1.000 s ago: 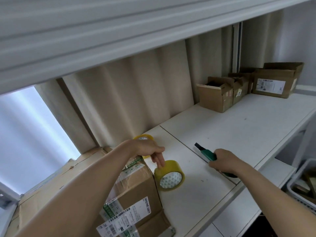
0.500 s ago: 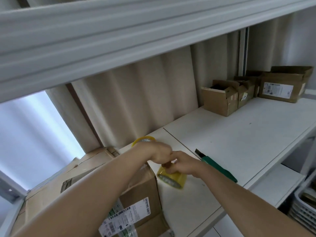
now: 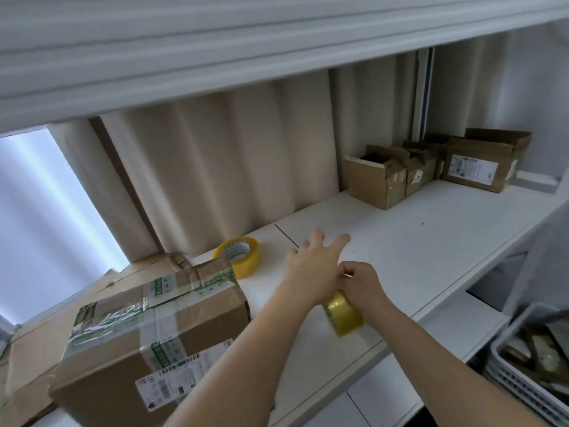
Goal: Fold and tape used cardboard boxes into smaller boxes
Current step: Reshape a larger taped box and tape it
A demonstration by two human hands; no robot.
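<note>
tape roll [image 3: 343, 314] pinched by right hand [image 3: 361, 283] fingers — left hand [image 3: 314, 266] fingers spread — above white shelf [image 3: 431, 241].

Soft daylight from left, motion blur, wide-angle edge distortion

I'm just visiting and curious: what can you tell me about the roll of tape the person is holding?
The held tape roll is a wide ring of glossy, yellowish, see-through packing tape, tilted on edge just above the white shelf near its front edge. The right hand grips its top; the left hand, fingers spread, crosses in front and hides part of it. Its core is not visible.
</note>
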